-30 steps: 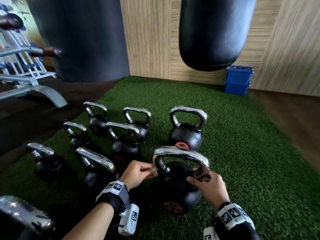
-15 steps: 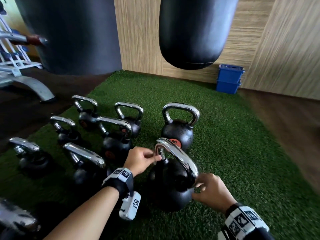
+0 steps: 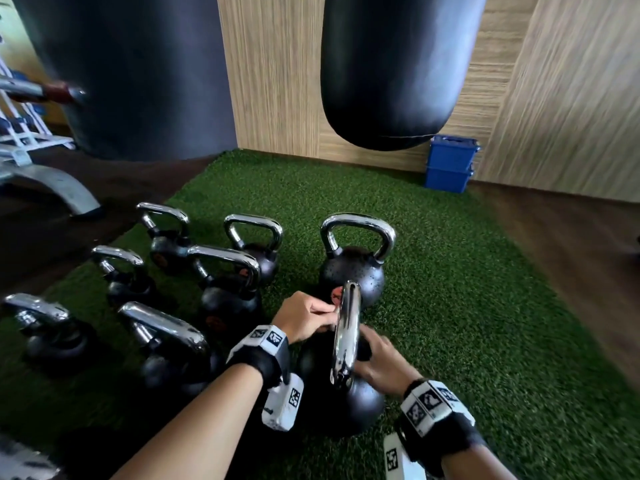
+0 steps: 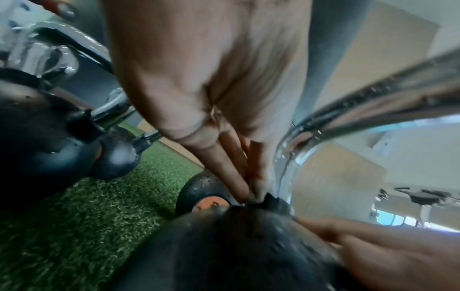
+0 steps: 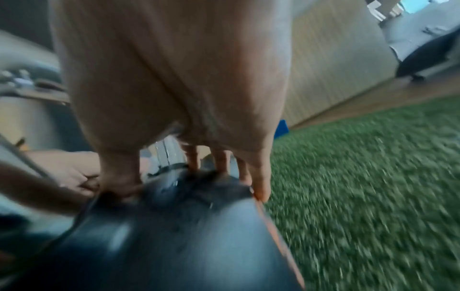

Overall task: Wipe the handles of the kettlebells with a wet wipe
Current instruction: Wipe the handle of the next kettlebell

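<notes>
The nearest black kettlebell stands on the green turf with its chrome handle turned edge-on to me. My left hand pinches the far leg of that handle near its base; in the left wrist view its fingertips meet at the black collar beside the handle. My right hand grips the top of the ball at the handle's near base, thumb on one side and fingers on the other of the kettlebell. No wet wipe shows in either hand.
Another big kettlebell stands just behind, and several smaller ones crowd the left. A black punching bag hangs above the turf. Blue bins sit by the wood wall; a metal bench frame is far left.
The near kettlebell has been turned about a quarter turn, its handle going from broadside to edge-on. Both hands stayed on it and swung round with it.
</notes>
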